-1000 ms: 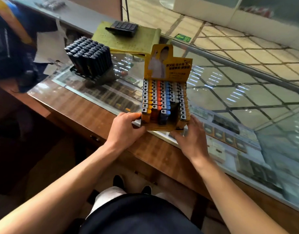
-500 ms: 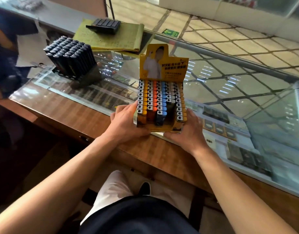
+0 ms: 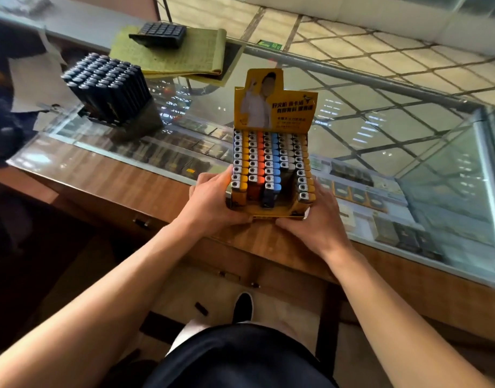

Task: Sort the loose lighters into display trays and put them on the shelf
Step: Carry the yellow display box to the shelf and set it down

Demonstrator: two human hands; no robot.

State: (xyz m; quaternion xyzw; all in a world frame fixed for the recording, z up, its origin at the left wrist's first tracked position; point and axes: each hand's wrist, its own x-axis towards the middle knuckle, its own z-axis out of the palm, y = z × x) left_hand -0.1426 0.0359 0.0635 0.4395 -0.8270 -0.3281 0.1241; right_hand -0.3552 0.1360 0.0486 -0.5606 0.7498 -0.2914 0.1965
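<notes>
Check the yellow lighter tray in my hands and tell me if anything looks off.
One thing stands out: the yellow cardboard display tray has a dark gap in its near rows, right of the blue column, where lighters are missing. The other columns look full. Both the left hand and right hand hold it level.

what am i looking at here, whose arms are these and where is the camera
The camera sits on a person's head and looks down, so the two bare arms are the wearer's own. There is no robot. The left hand and right hand grip the near corners of a yellow display tray filled with rows of coloured lighters, with a gap in one row near the front. Its printed card flap stands up at the back. The tray is at the near edge of a glass-topped shop counter. Further left on the glass stands a black tray of dark lighters, and behind it a calculator lies on a green ledger.
</notes>
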